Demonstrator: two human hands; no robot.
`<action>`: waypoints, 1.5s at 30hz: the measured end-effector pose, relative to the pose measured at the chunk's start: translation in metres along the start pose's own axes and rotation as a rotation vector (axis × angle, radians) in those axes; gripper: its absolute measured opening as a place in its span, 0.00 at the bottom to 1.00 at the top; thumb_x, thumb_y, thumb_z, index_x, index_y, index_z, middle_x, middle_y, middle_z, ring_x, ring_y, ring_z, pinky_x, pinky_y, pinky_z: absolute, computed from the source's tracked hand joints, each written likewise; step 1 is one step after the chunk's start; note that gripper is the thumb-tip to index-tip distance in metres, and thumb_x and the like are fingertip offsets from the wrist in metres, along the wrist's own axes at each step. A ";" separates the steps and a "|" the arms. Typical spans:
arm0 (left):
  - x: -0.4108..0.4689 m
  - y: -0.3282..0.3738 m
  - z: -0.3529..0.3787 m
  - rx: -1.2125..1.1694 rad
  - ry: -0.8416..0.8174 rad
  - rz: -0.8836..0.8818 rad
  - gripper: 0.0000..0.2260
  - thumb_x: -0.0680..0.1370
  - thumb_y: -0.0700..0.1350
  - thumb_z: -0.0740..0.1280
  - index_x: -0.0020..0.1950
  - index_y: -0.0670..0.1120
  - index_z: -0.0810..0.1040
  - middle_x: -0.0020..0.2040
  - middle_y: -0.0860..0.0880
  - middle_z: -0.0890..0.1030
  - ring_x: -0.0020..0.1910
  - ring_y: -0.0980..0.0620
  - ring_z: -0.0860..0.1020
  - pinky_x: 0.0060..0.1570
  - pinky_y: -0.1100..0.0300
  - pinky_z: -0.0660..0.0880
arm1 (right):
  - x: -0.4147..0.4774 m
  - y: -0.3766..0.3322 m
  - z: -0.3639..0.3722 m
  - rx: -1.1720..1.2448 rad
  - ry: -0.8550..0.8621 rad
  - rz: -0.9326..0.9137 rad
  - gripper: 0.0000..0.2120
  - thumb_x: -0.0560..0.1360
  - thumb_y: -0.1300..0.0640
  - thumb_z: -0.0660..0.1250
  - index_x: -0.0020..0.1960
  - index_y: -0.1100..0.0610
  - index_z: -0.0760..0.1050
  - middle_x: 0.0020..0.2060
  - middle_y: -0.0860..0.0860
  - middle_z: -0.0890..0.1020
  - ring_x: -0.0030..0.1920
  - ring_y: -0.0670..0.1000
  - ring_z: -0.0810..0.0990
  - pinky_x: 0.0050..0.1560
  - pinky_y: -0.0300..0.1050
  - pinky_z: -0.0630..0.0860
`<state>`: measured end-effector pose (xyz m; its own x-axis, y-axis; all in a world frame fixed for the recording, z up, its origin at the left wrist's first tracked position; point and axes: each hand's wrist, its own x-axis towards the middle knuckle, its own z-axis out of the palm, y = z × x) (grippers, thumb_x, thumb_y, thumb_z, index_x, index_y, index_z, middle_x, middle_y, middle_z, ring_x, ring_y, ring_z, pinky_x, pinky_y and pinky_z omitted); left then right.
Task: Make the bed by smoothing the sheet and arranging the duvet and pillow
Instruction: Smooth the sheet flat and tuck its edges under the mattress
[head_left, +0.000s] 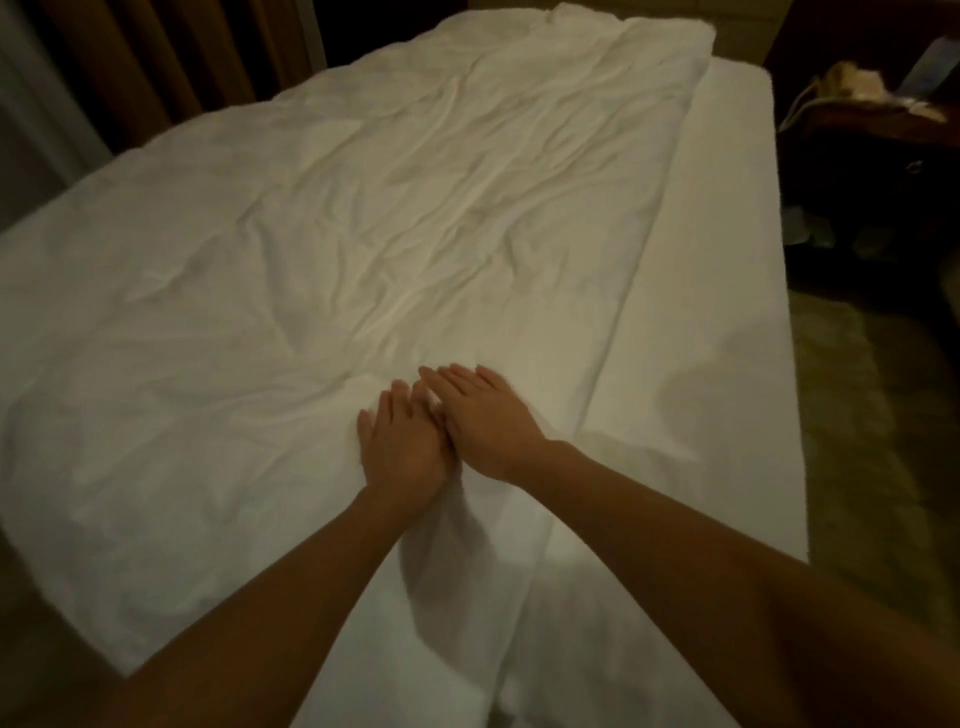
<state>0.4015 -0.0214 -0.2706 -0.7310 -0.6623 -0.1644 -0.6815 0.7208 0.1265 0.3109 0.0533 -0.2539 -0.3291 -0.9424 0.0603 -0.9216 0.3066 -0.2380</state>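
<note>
Duvet (415, 208) is spread under our left hand (402, 447) and right hand (483, 421). Both press it flat, fingers straight, side by side and touching. Many wrinkles lie past our fingertips. A strip of sheet (727, 270) shows right of our hands. We see no pillow, so that job seems left.

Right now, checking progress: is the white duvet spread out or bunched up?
Spread, though creased: the white duvet lies flat over the bed; left hand and right hand rest on it.
</note>
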 end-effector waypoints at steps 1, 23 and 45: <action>0.005 0.011 0.000 -0.008 0.021 -0.030 0.30 0.82 0.56 0.53 0.79 0.44 0.49 0.79 0.42 0.51 0.78 0.44 0.52 0.75 0.45 0.50 | 0.000 0.012 -0.003 0.010 0.021 -0.015 0.23 0.84 0.54 0.48 0.79 0.53 0.52 0.76 0.53 0.61 0.77 0.51 0.56 0.75 0.48 0.46; 0.108 0.149 -0.032 -0.115 0.158 -0.574 0.24 0.84 0.55 0.45 0.80 0.52 0.49 0.79 0.44 0.53 0.78 0.45 0.53 0.75 0.44 0.51 | 0.084 0.208 -0.070 0.035 -0.104 -0.342 0.26 0.83 0.52 0.49 0.79 0.52 0.48 0.78 0.53 0.54 0.78 0.52 0.48 0.76 0.51 0.42; 0.454 0.292 -0.003 0.054 0.173 -0.596 0.27 0.82 0.58 0.40 0.79 0.50 0.53 0.79 0.40 0.55 0.77 0.41 0.53 0.71 0.33 0.47 | 0.333 0.491 -0.065 -0.321 -0.221 -0.278 0.29 0.81 0.45 0.40 0.79 0.53 0.45 0.78 0.55 0.49 0.78 0.55 0.46 0.74 0.62 0.42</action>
<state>-0.1296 -0.1128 -0.3056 -0.2235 -0.9742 -0.0302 -0.9747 0.2232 0.0113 -0.2644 -0.1016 -0.2876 -0.0418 -0.9897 -0.1366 -0.9969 0.0322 0.0715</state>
